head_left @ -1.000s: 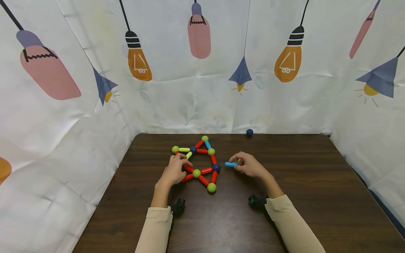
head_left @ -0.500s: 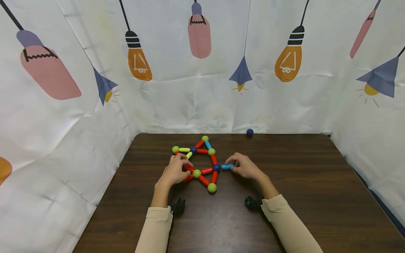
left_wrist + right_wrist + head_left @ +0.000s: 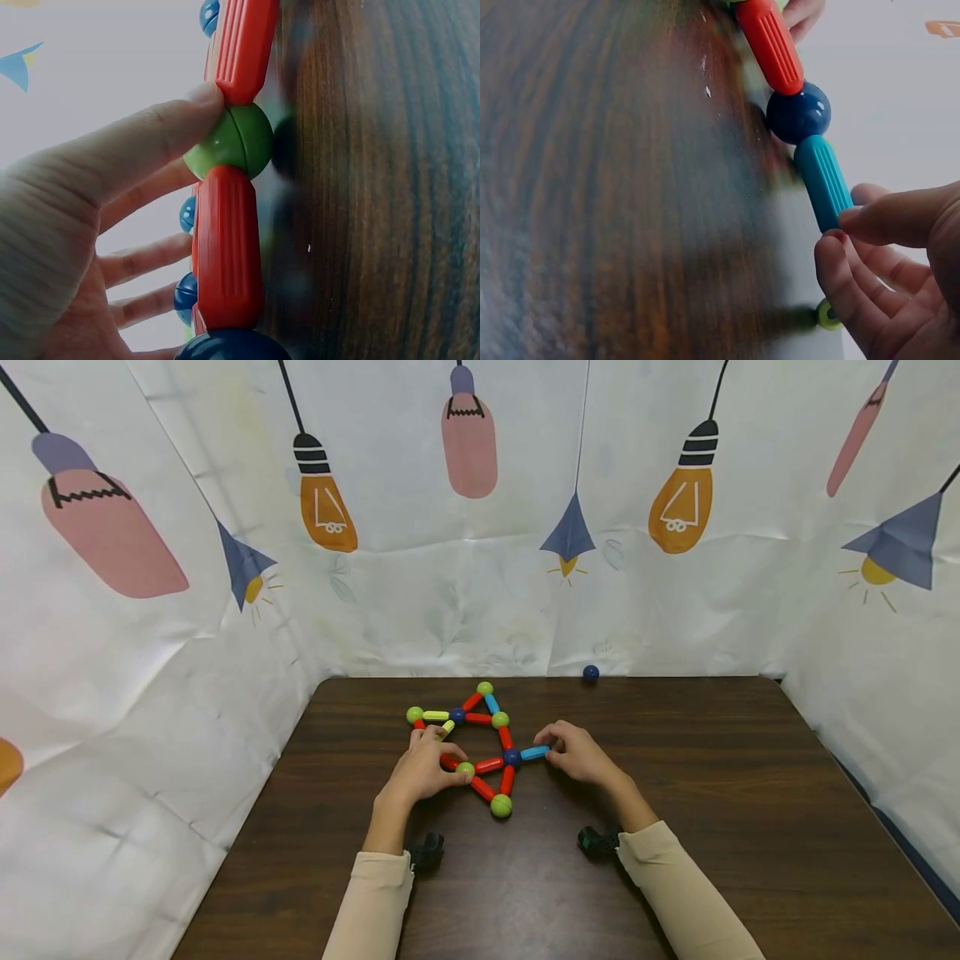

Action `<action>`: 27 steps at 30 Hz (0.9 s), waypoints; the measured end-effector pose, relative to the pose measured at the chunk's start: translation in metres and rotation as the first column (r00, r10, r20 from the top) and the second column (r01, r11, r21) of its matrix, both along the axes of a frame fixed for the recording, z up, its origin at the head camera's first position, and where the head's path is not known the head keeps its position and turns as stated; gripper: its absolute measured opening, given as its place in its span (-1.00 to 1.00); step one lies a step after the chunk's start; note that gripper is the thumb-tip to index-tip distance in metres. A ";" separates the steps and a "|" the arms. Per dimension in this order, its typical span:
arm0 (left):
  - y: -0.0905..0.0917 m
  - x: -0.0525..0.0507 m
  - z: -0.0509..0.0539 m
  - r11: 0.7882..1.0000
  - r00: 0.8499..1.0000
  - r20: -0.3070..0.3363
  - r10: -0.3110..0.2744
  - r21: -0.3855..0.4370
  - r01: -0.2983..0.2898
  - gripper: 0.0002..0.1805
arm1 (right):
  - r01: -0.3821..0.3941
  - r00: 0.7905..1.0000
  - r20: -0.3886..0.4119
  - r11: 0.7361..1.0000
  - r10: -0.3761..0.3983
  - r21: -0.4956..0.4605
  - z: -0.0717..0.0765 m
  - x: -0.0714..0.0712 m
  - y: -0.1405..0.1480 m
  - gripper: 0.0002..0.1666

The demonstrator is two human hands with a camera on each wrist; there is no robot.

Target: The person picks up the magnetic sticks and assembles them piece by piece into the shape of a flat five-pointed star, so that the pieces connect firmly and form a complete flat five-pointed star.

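A flat figure of magnetic rods and balls lies on the table. My left hand (image 3: 425,766) holds it at a green ball (image 3: 236,141), its thumb against the ball where a red rod (image 3: 229,247) joins; the other fingers reach behind. My right hand (image 3: 583,753) pinches the outer end of a light blue rod (image 3: 823,184) between thumb and fingers. The rod's other end touches a navy ball (image 3: 799,112) at the figure's right corner. A yellow-green ring-shaped end (image 3: 828,315) shows beside the right fingers; whether they hold it, I cannot tell.
A loose navy ball (image 3: 591,672) sits at the table's far edge. The brown wooden table (image 3: 675,735) is backed by a white cloth (image 3: 480,602) printed with lamps. The figure's left side is partly hidden by my left hand.
My right hand has moved left, bringing the light blue rod against the navy corner ball. The left hand has shifted right, its thumb now at the green ball.
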State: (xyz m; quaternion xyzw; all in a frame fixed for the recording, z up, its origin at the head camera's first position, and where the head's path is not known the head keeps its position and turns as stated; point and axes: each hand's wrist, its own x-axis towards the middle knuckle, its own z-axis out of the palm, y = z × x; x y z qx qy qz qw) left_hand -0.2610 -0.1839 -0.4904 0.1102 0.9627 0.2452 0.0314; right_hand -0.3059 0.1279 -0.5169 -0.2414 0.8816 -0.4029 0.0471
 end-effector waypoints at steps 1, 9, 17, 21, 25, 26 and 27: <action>0.000 0.000 -0.001 1.000 1.000 0.003 0.004 0.001 -0.004 -0.72 | 0.007 1.000 0.009 1.000 -0.006 -0.010 0.000 0.000 0.000 -0.70; -0.001 -0.002 -0.002 1.000 1.000 0.013 0.003 0.005 -0.003 -0.77 | 0.019 0.997 0.075 0.996 -0.013 -0.082 0.001 0.002 0.000 -0.71; -0.007 -0.001 0.001 0.999 0.999 0.032 -0.030 0.023 0.029 -0.76 | 0.057 0.989 0.145 0.991 -0.039 -0.118 0.005 0.001 0.006 -0.66; -0.015 0.000 0.006 0.996 0.997 0.062 -0.056 0.066 0.052 -0.77 | 0.107 0.989 0.111 0.989 -0.096 -0.097 0.006 -0.001 0.016 -0.65; -0.022 0.001 0.008 0.993 0.995 0.080 -0.064 0.109 0.055 -0.80 | 0.092 0.994 0.073 0.994 -0.088 -0.056 0.004 -0.004 0.025 -0.62; -0.024 0.001 0.008 0.992 0.995 0.079 -0.063 0.114 0.054 -0.81 | 0.077 0.995 0.062 0.996 -0.075 -0.044 0.003 -0.005 0.027 -0.61; -0.025 0.000 0.008 0.991 0.995 0.076 -0.064 0.119 0.054 -0.81 | 0.063 0.997 0.049 0.998 -0.061 -0.031 0.003 -0.005 0.029 -0.60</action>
